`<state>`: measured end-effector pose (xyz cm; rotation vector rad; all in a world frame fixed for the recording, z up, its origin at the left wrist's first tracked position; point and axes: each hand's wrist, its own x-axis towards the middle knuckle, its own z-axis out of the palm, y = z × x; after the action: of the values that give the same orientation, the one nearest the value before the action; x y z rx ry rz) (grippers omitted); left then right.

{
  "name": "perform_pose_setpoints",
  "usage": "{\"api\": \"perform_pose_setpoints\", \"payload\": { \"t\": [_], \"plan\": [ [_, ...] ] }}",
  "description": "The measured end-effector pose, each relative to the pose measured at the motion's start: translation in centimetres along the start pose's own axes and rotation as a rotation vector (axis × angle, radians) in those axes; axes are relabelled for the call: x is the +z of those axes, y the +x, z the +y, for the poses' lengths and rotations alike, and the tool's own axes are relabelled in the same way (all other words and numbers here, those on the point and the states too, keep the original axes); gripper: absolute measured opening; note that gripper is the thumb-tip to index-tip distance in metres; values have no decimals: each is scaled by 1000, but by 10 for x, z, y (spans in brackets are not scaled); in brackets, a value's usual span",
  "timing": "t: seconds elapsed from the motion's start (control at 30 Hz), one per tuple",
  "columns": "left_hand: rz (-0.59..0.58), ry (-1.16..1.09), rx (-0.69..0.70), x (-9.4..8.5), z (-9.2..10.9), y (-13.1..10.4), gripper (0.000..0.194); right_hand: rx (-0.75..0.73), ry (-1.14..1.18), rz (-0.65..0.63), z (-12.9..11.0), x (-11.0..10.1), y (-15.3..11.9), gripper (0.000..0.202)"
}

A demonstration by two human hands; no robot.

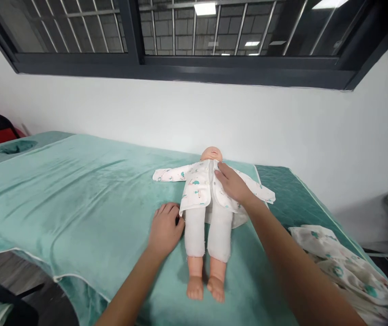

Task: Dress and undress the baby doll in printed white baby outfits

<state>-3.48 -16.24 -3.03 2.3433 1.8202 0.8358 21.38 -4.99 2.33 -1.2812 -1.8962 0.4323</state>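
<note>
A baby doll [196,286] lies on its back on the bed, feet toward me. It wears a white printed jacket [196,188] with its front edges side by side, and white coverings on its legs [194,235]. My right hand [233,183] lies on the jacket's right front, fingers stretched out and flat. By the jacket's lower left corner is my left hand [167,228], its fingers curled and its thumb and index finger at the hem. Its fingertips are partly hidden. The doll's sleeves spread out to both sides.
A green plush sheet [88,199] with folds covers the bed, which has a face hole [17,146] at the far left. Crumpled printed white cloth [343,267] lies at right. A white wall [146,113] and barred window [194,70] stand behind.
</note>
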Motion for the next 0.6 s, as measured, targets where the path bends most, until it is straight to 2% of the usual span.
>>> {"api": "perform_pose_setpoints", "payload": {
  "t": [0.13, 0.3, 0.37, 0.5, 0.6],
  "plan": [
    [0, 3, -9, 1, -1, 0, 10, -48, -16, -17, -4, 12, 12, 55],
    [17, -92, -29, 1, -1, 0, 12, 0, 64, -1, 2, 9, -5, 63],
    [44, -176, -27, 1, -2, -1, 20, 6, 96, 15, 3, 3, -18, 61],
    [93, -432, -59, 3, -8, -2, 39, 44, 137, 168, 2, 1, -65, 59],
    [122, -661, -216, 4, -14, 3, 31, 66, 162, 116, 0, 7, -110, 62]
  ]
}}
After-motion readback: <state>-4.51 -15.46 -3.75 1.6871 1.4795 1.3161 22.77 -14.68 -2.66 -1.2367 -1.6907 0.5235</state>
